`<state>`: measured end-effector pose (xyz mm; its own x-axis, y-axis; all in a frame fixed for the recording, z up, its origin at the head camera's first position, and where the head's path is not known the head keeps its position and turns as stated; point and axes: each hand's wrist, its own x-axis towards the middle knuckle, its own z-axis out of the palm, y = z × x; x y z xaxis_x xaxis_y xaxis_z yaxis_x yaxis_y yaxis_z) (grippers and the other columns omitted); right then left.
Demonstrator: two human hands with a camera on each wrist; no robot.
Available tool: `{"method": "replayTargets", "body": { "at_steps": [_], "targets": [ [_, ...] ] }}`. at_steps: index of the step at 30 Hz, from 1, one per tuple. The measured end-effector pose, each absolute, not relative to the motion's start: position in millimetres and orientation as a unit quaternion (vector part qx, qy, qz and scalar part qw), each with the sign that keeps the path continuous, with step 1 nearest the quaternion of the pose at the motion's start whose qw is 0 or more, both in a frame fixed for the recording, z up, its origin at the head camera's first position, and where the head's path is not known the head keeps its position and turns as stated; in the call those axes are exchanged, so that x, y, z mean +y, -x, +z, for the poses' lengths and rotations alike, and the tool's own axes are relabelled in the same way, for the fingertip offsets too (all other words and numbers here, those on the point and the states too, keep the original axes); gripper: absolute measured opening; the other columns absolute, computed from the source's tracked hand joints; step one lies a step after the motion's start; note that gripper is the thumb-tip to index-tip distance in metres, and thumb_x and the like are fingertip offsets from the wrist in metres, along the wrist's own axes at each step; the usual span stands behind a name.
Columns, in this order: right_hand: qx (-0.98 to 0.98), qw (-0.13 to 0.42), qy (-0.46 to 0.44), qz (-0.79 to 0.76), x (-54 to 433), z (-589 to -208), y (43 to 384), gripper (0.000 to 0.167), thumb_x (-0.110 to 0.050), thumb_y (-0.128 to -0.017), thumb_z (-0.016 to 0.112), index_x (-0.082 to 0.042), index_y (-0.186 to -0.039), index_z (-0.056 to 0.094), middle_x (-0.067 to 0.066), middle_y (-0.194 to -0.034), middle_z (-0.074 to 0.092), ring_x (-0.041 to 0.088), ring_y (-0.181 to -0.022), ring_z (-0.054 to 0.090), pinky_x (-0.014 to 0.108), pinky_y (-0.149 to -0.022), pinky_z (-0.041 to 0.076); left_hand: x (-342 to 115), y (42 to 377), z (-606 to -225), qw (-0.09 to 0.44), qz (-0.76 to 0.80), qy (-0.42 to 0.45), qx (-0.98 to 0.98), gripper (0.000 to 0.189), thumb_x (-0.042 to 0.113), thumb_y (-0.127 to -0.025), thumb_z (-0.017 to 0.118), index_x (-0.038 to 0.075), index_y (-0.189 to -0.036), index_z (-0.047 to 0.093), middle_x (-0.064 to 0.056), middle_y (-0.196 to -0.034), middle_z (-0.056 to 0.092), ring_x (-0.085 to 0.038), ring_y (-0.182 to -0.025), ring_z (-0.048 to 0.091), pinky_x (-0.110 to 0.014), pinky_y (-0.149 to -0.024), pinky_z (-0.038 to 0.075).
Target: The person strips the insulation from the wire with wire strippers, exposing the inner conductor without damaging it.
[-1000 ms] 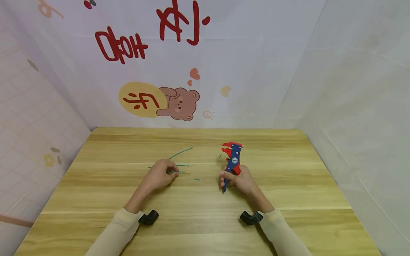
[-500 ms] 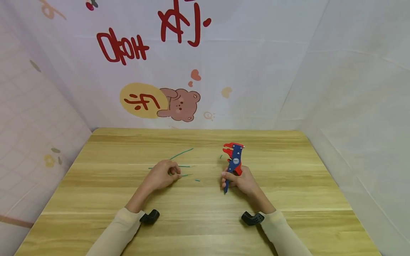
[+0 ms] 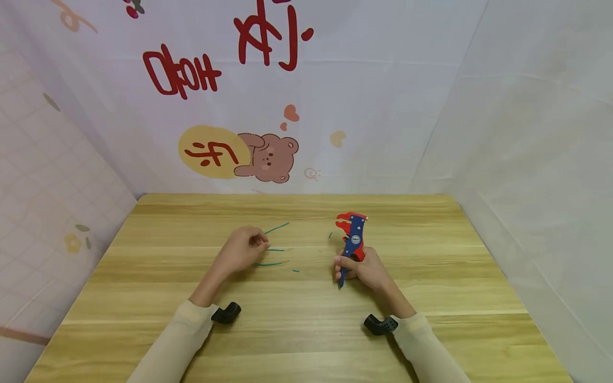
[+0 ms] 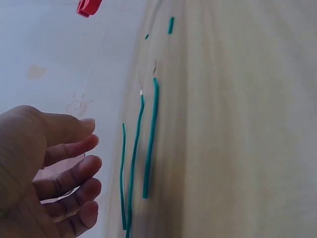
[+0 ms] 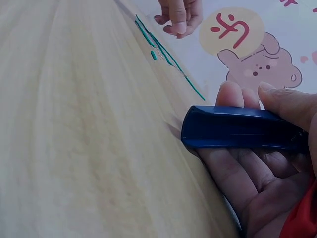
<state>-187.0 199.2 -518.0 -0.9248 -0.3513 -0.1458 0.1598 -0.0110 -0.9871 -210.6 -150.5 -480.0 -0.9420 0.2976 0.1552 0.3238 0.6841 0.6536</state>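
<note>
My left hand [image 3: 243, 248], its fingers loosely curled, hovers over the wires with nothing between thumb and fingers. Three green wires lie side by side on the table. The nearest wire [image 4: 151, 139] and the middle wire [image 4: 134, 153] show bare copper at the right ends. The far wire [image 4: 122, 178] has a plain green end there. In the head view the hand partly covers the middle and far ones. My right hand [image 3: 366, 270] grips a red and blue wire stripper [image 3: 355, 234] by its handles, its red head pointing away from me and the jaws apart.
Two short bits of green insulation lie on the wooden table [image 3: 306, 330]: one piece [image 3: 296, 271] right of the wires, another piece [image 3: 330, 234] left of the stripper's head. A printed cloth wall [image 3: 383, 106] rises behind the table, with more cloth at both sides.
My left hand has let go of the nearest wire, which now lies on the table, and moved away from me over the other two. The right hand with the wire stripper shifted slightly right.
</note>
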Motion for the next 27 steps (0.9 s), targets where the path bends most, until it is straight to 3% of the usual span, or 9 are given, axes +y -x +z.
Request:
{"method": "replayTargets", "body": {
  "at_steps": [6, 13, 19, 27],
  "targets": [
    [0.683, 0.187, 0.07, -0.702, 199.4, -518.9, 186.6, 0.044, -0.023, -0.094, 0.076, 0.008, -0.115, 0.053, 0.009, -0.085, 0.072, 0.027, -0.073, 0.074, 0.048, -0.079, 0.062, -151.7, 223.5, -482.5, 0.033, -0.349, 0.142, -0.926, 0.005, 0.016, -0.094, 0.074, 0.011, -0.095, 0.074, -0.004, -0.089, 0.068, -0.025, -0.089, 0.062, -0.039, -0.082, 0.05],
    [0.685, 0.184, 0.068, -0.701, 199.2, -517.2, 185.9, 0.044, -0.023, -0.094, 0.076, 0.008, -0.115, 0.054, 0.01, -0.085, 0.072, 0.026, -0.072, 0.074, 0.046, -0.078, 0.063, -153.5, 240.2, -496.1, 0.018, -0.349, 0.136, -0.927, 0.022, 0.012, -0.094, 0.073, -0.001, -0.113, 0.07, -0.018, -0.105, 0.066, -0.032, -0.097, 0.059, -0.045, -0.086, 0.049],
    [0.686, 0.183, 0.065, -0.701, 199.9, -515.8, 186.3, 0.045, -0.023, -0.094, 0.076, 0.008, -0.116, 0.053, 0.009, -0.085, 0.072, 0.025, -0.072, 0.074, 0.046, -0.078, 0.063, -152.0, 245.0, -499.6, 0.014, -0.347, 0.135, -0.928, 0.005, 0.007, -0.094, 0.07, 0.003, -0.096, 0.073, -0.016, -0.098, 0.066, -0.031, -0.096, 0.057, -0.046, -0.087, 0.046],
    [0.681, 0.19, 0.063, -0.705, 199.9, -516.7, 186.2, 0.04, -0.018, -0.096, 0.073, 0.009, -0.117, 0.052, 0.01, -0.086, 0.071, 0.026, -0.074, 0.074, 0.048, -0.078, 0.063, -148.0, 241.8, -500.3, -0.001, -0.32, 0.12, -0.94, 0.008, 0.006, -0.094, 0.068, 0.008, -0.087, 0.071, -0.011, -0.09, 0.062, -0.027, -0.091, 0.054, -0.044, -0.084, 0.045]
  ]
}}
